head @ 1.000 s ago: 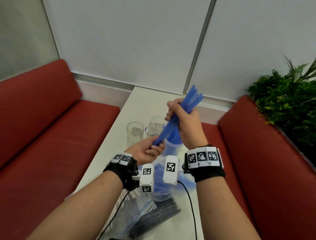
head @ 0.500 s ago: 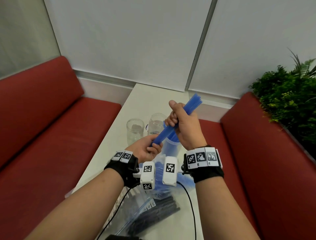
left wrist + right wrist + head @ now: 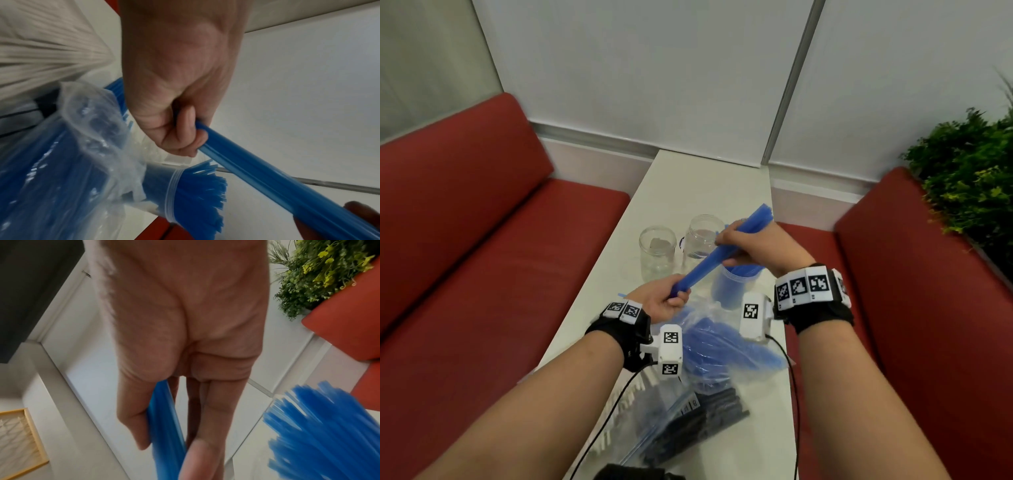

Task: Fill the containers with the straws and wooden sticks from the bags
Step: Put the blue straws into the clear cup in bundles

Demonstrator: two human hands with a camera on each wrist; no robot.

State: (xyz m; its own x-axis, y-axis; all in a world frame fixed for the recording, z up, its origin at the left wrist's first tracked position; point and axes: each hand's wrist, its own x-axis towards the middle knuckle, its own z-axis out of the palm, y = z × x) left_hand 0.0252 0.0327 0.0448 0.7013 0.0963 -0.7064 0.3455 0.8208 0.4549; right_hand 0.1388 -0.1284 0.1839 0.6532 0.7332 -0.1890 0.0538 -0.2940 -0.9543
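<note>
Left hand [image 3: 666, 301] fingers clenched tight around the near, low end of a bundle of thin blue plastic straws [image 3: 722, 255]; wrist view shows the fingers [image 3: 190, 129] fully wrapped, thumb not visible. Bundle slants up from near-left to far-right, held above the table, straws packed parallel into one smooth, glossy rod.

Two clear glass jars stand past the left hand: left clear glass jar [image 3: 656, 251] with something small and grey inside, right clear glass jar [image 3: 702, 240] just beside it, partly behind the bundle.

Near side, centre: crumpled clear plastic bag of blue straws [image 3: 717, 346] lying on the white tabletop [image 3: 688, 185], under both wrists. Nearer still, a clear zip bag of dark sticks [image 3: 702, 421], flat on the table.

Right of the jars, a translucent round plastic container [image 3: 732, 291] stands upright, already packed with blue straws poking out of its rim; it sits right under the bundle.

Right hand [image 3: 756, 246] grips the bundle's upper part, thumb on one side and fingers [image 3: 205, 410] on the other, loose ends fanning out beyond the grip.

Red upholstered benches flank the table; green leafy plant [image 3: 969, 178] far right.
</note>
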